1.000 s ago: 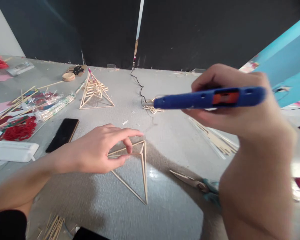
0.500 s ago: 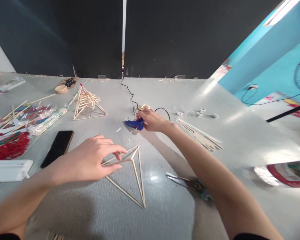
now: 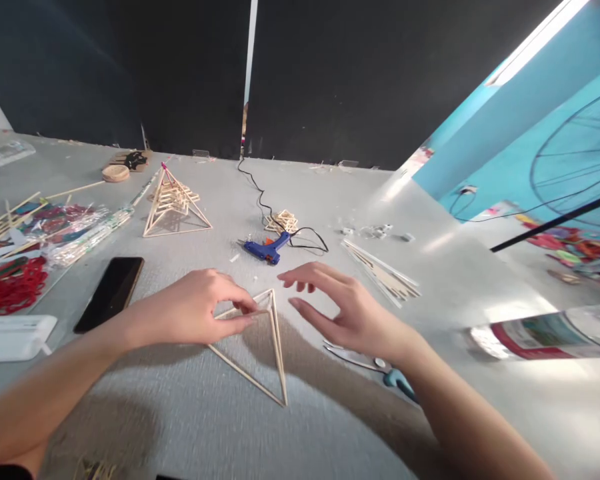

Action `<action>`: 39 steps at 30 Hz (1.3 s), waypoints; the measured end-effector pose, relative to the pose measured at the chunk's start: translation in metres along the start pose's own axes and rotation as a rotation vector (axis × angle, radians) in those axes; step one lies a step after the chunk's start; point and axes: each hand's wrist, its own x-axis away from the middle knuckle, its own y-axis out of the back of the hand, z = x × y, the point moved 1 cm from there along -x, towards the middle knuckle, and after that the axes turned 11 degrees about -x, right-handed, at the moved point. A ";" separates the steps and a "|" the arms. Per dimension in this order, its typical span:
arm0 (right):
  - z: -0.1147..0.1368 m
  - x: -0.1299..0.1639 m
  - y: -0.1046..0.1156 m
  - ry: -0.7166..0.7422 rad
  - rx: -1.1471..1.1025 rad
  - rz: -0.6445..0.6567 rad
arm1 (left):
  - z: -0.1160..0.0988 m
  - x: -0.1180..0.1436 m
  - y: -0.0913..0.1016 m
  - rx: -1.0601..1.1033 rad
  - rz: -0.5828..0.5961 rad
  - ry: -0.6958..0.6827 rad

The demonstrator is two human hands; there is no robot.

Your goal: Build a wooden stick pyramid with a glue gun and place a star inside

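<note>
Right hand point(image 3: 347, 313) left glue gun point(image 3: 266, 249), open | left hand point(image 3: 200, 317) pinches stick frame point(image 3: 260, 347)

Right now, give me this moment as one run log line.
left hand: pinching stick frame | right hand: open, empty, beside frame | glue gun: lying on table

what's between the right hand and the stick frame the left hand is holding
Nothing visible. The right hand hovers open just right of the stick frame, with only bare table between them. The left hand pinches the frame from the other side; the scissors lie behind the right hand.
</note>
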 end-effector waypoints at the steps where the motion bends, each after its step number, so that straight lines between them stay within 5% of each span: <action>1: -0.008 0.004 -0.004 -0.020 0.058 0.001 | 0.001 0.000 -0.001 0.002 -0.002 -0.004; 7: -0.062 -0.001 -0.026 -0.048 0.262 0.163 | 0.002 0.000 -0.001 -0.025 -0.006 -0.015; 19: -0.056 -0.008 -0.034 0.051 0.258 0.151 | 0.001 0.001 -0.005 0.028 -0.022 -0.036; 39: -0.062 -0.003 -0.035 0.016 0.200 0.135 | 0.004 0.001 -0.007 0.042 -0.049 -0.083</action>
